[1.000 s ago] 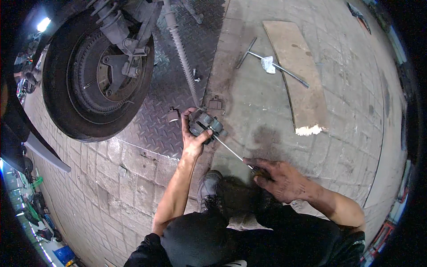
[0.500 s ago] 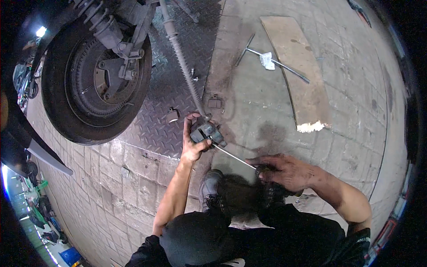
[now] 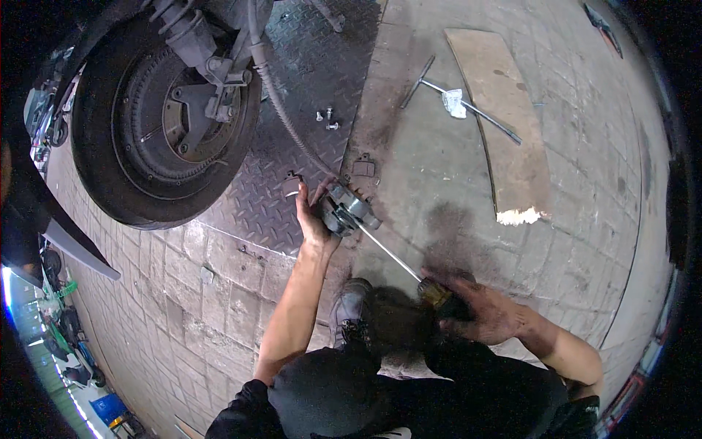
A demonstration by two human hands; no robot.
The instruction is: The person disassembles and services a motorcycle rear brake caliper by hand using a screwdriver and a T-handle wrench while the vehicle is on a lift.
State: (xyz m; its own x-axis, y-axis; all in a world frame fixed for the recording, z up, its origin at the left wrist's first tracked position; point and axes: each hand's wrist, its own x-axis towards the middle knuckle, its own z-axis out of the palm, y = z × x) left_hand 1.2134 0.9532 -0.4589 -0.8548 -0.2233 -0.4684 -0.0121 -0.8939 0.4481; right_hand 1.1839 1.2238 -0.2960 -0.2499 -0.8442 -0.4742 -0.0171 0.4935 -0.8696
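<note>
A grey brake caliper [image 3: 351, 208] rests in my left hand [image 3: 316, 225], with the fingers behind it and along its left side. Its ribbed brake hose [image 3: 281, 102] runs up toward the wheel. The screwdriver [image 3: 390, 253] has its shaft tip inside the caliper's gap; where exactly it bears is hidden. My right hand [image 3: 488, 311] is round the back of the dark and amber handle, palm against its end. Just beyond the caliper lie two brake pads, one on the concrete [image 3: 363, 167] and the other [image 3: 292, 186] on the steel plate, partly behind my left fingertips.
A wheel [image 3: 95, 146] with its shock absorber stands at upper left. Several small bolts [image 3: 329, 115] lie on the treadplate [image 3: 292, 139]. A T-handle wrench [image 3: 490, 121] with a white scrap [image 3: 454, 104] on it lies across a wooden board [image 3: 515, 157]. My shoe [image 3: 351, 304] is below the caliper.
The caliper has turned in my left hand, and that thumb no longer shows across its front. My right hand has moved back from a fingertip hold, to the handle's rear. The view has shifted slightly.
</note>
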